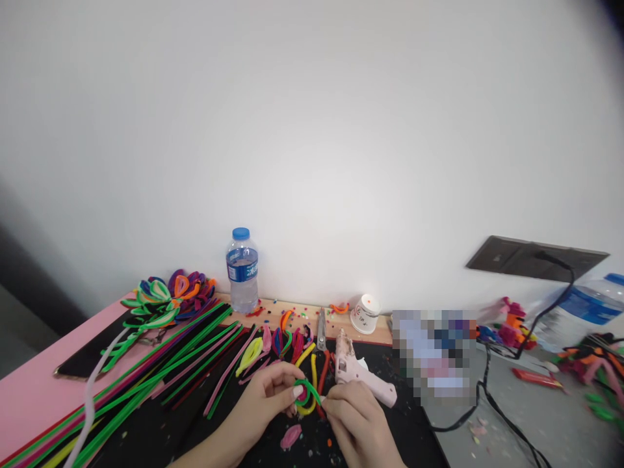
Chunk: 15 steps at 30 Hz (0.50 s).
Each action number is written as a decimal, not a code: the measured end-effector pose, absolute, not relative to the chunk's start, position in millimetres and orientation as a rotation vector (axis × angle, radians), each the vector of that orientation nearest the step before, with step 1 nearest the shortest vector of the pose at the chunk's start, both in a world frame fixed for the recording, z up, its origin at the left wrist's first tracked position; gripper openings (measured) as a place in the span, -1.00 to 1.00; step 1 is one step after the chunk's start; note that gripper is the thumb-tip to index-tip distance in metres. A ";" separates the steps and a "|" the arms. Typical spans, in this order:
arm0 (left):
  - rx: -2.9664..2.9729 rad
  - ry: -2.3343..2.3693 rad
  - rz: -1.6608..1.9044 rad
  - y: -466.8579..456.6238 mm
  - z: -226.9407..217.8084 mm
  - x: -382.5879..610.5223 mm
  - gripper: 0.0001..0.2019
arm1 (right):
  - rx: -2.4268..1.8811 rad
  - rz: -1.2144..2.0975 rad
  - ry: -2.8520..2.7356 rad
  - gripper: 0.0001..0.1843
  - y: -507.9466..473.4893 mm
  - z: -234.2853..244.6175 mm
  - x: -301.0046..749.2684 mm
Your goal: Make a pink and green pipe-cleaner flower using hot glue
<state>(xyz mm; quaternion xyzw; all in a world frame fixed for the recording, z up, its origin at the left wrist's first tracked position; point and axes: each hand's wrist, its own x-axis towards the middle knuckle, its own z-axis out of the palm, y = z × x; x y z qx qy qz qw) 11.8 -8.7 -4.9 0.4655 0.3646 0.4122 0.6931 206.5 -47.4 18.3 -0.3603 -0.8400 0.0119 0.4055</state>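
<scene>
Against a plain white wall (312, 130), a black mat (195, 416) covers the worktable, with a pink glue gun (358, 374) lying on it. Just in front of that gun, the left hand (266, 396) and right hand (353, 419) meet, pinching a green pipe-cleaner loop (307, 392). Left of the gun long pipe cleaners (160, 370) fan out; behind it a water bottle (242, 270) stands by the wall.

Green, yellow and pink pipe-cleaner loops (307, 395) between left hand (267, 393) and right hand (358, 422). Pale pink glue gun (361, 377). Clear water bottle (242, 271), blue cap and label. Black mat (205, 422); pink board (29, 390). White cup (364, 314), orange dot.
</scene>
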 end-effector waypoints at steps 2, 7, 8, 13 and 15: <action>1.040 0.815 0.926 -8.5 -5.5 11.7 -0.76 | -0.904 0.029 -2.123 -0.81 -48.0 17.5 206.2; 1.048 0.811 0.922 -9.0 -3.8 12.0 -0.77 | -0.903 0.027 -2.122 -0.79 -51.0 19.7 203.9; 1.050 0.812 0.920 -9.1 -3.4 12.1 -0.77 | -0.913 0.029 -2.117 -0.79 -51.5 20.4 203.1; 1.033 0.818 0.921 -8.5 -4.1 12.0 -0.76 | -0.921 0.011 -2.099 -0.76 -51.3 22.0 199.4; 1.040 0.823 0.919 -8.0 -4.6 12.0 -0.75 | -0.910 -0.008 -2.094 -0.76 -50.8 21.9 198.6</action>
